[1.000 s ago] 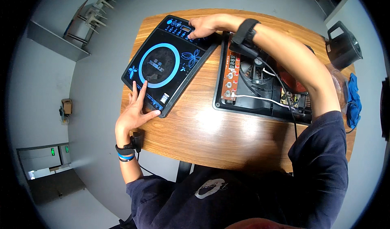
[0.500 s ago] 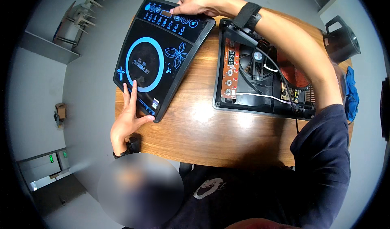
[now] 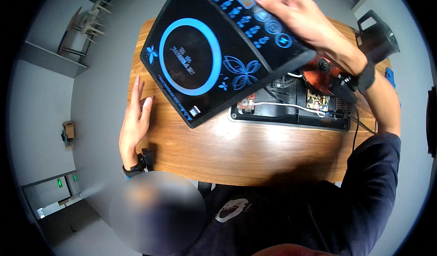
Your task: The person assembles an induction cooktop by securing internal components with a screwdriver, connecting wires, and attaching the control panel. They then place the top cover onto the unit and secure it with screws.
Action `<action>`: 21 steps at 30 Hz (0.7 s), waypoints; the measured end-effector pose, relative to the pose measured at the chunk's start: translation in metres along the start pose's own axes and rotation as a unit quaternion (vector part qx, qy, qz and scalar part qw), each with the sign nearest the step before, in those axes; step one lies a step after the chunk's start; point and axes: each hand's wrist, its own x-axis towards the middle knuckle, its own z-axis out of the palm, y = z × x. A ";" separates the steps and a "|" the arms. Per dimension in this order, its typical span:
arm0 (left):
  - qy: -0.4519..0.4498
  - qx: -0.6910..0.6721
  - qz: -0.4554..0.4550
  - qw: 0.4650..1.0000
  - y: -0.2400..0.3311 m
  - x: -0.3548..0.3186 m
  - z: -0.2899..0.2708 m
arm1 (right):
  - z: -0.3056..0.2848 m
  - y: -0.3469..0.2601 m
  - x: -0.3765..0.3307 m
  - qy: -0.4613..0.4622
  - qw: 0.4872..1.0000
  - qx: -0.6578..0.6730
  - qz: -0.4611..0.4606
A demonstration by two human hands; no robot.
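Observation:
My right hand (image 3: 309, 22) grips the far edge of an induction cooker's black top panel (image 3: 177, 106), thumb on its face and the other fingers out of sight behind. Blue control symbols, a blue ring and flower prints mark the panel, which is raised and tilted. Under its right side lies the opened cooker base (image 3: 282, 119), partly covered, with a copper coil (image 3: 318, 76), a small circuit board (image 3: 317, 102) and white and black wires showing. Apart from the panel, at its lower left, my left hand (image 3: 134, 122) is empty, fingers stretched out.
Everything is around a round wooden table (image 3: 205, 158). A dark kettle-like jug (image 3: 377, 38) stands at its far right edge, with a bit of blue cloth (image 3: 389, 75) near it. Stools (image 3: 93, 22) are at the far left, and a cardboard box (image 3: 68, 129) sits by the left wall.
The panel has come up off the table and moved right, over part of the base, in my right hand. My left hand has let go of its lower left edge.

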 end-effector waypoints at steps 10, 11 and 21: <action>-0.111 -0.222 0.092 0.964 0.080 0.056 0.028 | -0.110 0.013 -0.125 0.130 0.991 -0.022 0.003; -0.128 -0.244 0.091 0.957 0.087 0.061 0.030 | -0.116 0.013 -0.133 0.149 0.989 -0.022 0.000; -0.076 -0.066 0.175 0.979 0.143 0.124 0.047 | -0.192 0.022 -0.158 0.070 0.995 -0.073 -0.025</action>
